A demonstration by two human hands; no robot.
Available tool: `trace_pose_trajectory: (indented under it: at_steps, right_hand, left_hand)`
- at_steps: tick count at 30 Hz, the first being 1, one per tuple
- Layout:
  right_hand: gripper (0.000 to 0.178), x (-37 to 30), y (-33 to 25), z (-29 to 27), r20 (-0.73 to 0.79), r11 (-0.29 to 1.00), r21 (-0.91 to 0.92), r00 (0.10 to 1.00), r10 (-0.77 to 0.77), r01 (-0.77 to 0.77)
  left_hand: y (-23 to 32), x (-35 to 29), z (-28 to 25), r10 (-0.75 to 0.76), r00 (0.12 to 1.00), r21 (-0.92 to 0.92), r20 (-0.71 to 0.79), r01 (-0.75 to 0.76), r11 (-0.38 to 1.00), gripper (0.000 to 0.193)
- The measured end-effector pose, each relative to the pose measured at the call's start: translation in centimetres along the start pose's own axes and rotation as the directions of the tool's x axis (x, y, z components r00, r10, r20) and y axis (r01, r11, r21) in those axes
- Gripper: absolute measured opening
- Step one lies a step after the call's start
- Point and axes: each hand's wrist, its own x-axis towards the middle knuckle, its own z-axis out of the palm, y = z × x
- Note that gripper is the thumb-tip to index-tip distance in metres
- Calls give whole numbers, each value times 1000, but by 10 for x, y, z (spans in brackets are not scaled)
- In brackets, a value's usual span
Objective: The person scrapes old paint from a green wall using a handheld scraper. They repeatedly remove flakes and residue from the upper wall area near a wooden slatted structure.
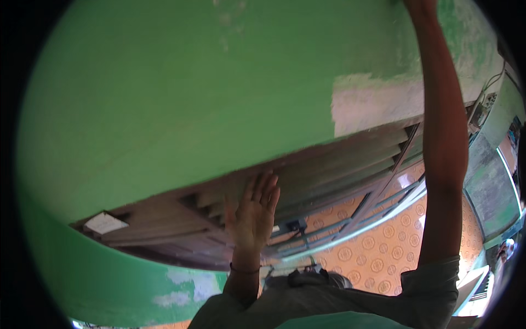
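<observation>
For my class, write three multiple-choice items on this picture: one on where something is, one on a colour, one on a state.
1. Where does the left hand rest?
A. on the slatted wooden vent
B. on the patterned floor
C. on a table

2. What colour is the wall?
A. blue
B. green
C. red

3. How is the left hand held?
A. fist
B. open, fingers spread
C. gripping a tool

Answers:
1 A, its palm lies flat on the slatted wooden vent.
2 B, green paint surrounds the vent.
3 B, its fingers are stretched out with nothing in them.
</observation>
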Motion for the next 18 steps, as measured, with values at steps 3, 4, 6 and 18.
trace_pose_trajectory:
  at_steps: [3, 4, 6, 18]
  right_hand:
    - [35, -20, -13, -7, 0, 998, -39, 999, -47, 47]
    - [34, -27, -20, -9, 29, 999, -19, 999, 27, -26]
    - [34, -37, -28, -12, 17, 997, -67, 999, -30, 32]
    - [40, 64, -40, -12, -114, 848, -253, 884, 453, -466]
  left_hand:
    - [1, 24, 6, 113, 993, -326, 18, -101, 940, 63]
    - [1, 33, 6, 114, 989, -411, -92, -142, 900, 62]
    - [2, 52, 4, 172, 984, -376, -51, -178, 909, 59]
    - [-10, 82, -45, 252, 967, -406, 43, -214, 888, 50]
